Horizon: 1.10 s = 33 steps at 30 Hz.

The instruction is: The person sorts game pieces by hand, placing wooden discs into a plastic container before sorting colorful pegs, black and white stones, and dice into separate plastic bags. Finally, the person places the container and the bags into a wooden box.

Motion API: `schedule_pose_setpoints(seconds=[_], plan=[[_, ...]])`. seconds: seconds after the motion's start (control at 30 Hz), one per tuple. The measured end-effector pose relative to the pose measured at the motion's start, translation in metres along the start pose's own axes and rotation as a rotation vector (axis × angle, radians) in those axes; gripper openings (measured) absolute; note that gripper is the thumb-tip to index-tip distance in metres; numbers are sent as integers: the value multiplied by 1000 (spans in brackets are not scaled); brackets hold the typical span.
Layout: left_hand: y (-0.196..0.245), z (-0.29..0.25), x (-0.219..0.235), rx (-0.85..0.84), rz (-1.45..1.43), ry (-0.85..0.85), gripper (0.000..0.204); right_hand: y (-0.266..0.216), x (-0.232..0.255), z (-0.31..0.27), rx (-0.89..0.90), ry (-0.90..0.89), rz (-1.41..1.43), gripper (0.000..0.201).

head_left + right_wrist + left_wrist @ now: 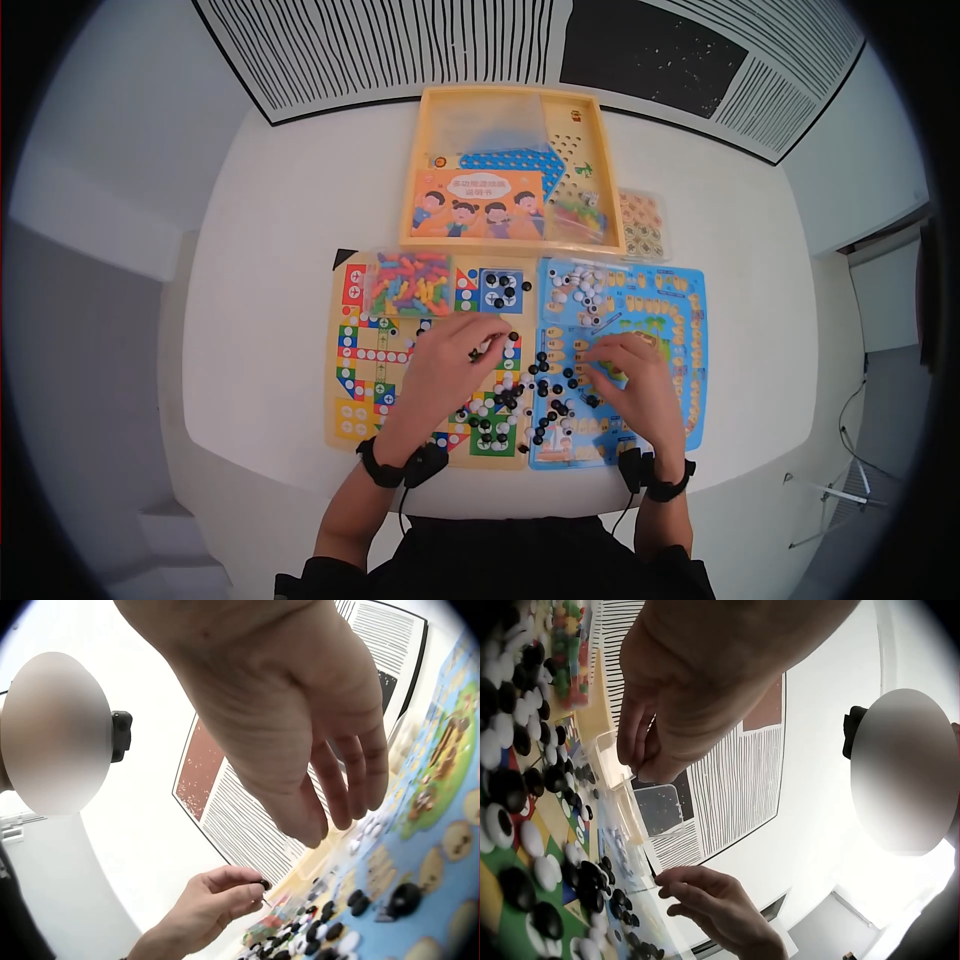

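Note:
My left hand (455, 365) is over the colourful flying-chess board (345, 400). Its thumb and fingertips pinch a black go piece (263, 884), seen best in the right wrist view. Above the blue game board (690, 440), my right hand (640, 385) has its fingers bent loosely downward with nothing visible between them. Loose black go pieces (542, 366) and white go pieces (532, 838) lie mixed across both boards near the seam. Several black pieces (503, 291) sit grouped at the top of the left board. White pieces (580, 285) are gathered at the top left of the blue board.
A clear box of coloured pegs (410, 283) stands on the left board's upper part. Behind the boards is a yellow wooden tray (412, 150) holding an orange booklet (475, 205) and a bag of small coloured pieces (580, 215). A pack of round wooden discs (642, 225) lies beside it.

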<state>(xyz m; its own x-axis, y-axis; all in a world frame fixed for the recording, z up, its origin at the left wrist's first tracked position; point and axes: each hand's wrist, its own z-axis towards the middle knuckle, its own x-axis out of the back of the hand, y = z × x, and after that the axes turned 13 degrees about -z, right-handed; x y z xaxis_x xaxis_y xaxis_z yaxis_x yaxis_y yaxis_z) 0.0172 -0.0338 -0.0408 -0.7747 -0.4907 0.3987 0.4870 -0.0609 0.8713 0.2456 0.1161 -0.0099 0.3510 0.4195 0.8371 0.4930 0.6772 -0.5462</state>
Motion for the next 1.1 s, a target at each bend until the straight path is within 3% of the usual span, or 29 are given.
schedule_pose_setpoints(seconds=[0.1,0.17,0.23,0.27,0.43,0.53,0.63,0.8,1.0,1.1], plan=[[2,22,2,9,73,34,23,4,2,-27,17,-28,-132,26],[3,24,6,-14,124,9,27,1,3,-39,-98,-113,-64,29],[12,20,8,140,35,9,26,1,-5,-43,-79,-80,-45,29],[12,14,8,139,36,1,26,1,-9,-44,-48,-50,-31,30],[18,-26,1,23,84,-305,24,-2,-24,-41,8,6,-123,24],[18,-45,-16,-11,84,-328,22,-4,-30,-37,31,7,-175,19],[17,-50,-30,-105,145,-314,20,-2,-38,-31,40,10,-242,16],[14,-51,-30,-112,183,-334,20,0,-36,-10,68,-17,-259,16],[12,-49,-29,-73,90,-258,16,-41,-17,48,74,-9,50,12],[13,-48,-27,-61,50,-195,15,-45,-31,67,157,149,70,13]])
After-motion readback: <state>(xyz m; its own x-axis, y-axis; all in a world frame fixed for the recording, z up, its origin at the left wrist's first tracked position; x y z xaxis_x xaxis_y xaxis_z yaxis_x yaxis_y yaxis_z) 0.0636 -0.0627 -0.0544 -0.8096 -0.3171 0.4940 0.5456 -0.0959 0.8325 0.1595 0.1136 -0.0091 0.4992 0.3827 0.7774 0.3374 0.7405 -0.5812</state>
